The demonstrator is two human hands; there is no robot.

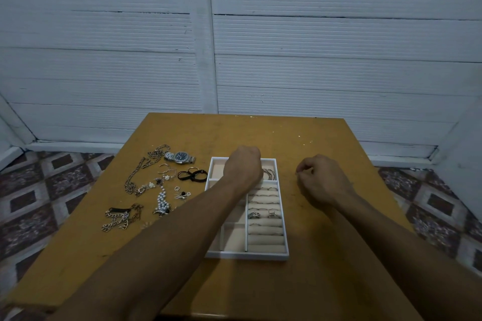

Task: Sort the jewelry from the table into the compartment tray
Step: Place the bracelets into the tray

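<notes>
Nearest was the tray (247, 255), with rings (263, 207) already in its right-hand rolls. Left of it on the table (78, 255) lay chains (117, 219) and a pearl strand (161, 198). They looked light, floppy and tangle-prone, so I'd lift them mid-length. The left hand (243, 167) hung over the tray's far end, its forearm blocking the left compartments. The right hand (320, 180) sat beside the tray. Both had curled fingers, and I couldn't tell if they held anything. The watch (181, 157) was farthest and heaviest.

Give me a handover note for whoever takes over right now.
Left hand: curled over the far end of the tray; what it holds is hidden.
Right hand: curled, right of the tray over the table; contents unclear.
Done: rings in the rolls, bangles in the far right compartment.
To do: watch, chains, pearl strand, black band on the table left of the tray.
</notes>
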